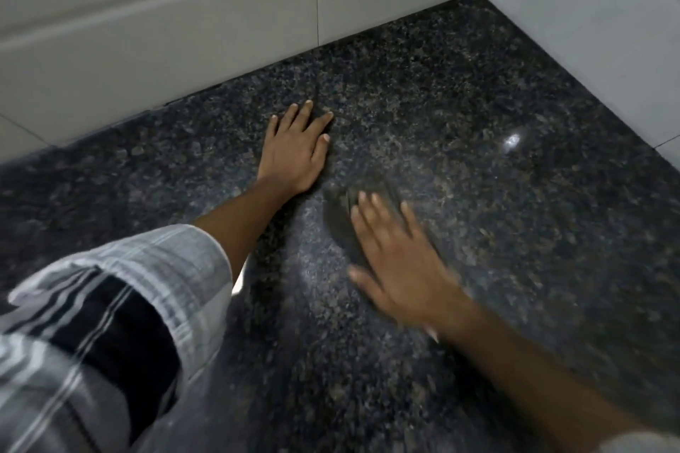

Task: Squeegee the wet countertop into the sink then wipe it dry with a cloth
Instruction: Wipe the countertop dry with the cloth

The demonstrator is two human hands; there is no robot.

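Observation:
The dark speckled granite countertop (478,121) fills the view and shines in spots. My left hand (294,147) lies flat on it near the back wall, fingers spread, holding nothing. My right hand (401,261), blurred by motion, presses flat on a dark grey cloth (340,221) on the counter. The cloth shows only at the fingertips and the hand's left side; the rest is hidden under the palm. No squeegee or sink is in view.
White tiled walls stand along the back (147,29) and the right side (588,29) and meet in a corner at the upper right. My striped, rolled-up left sleeve (128,287) covers the lower left.

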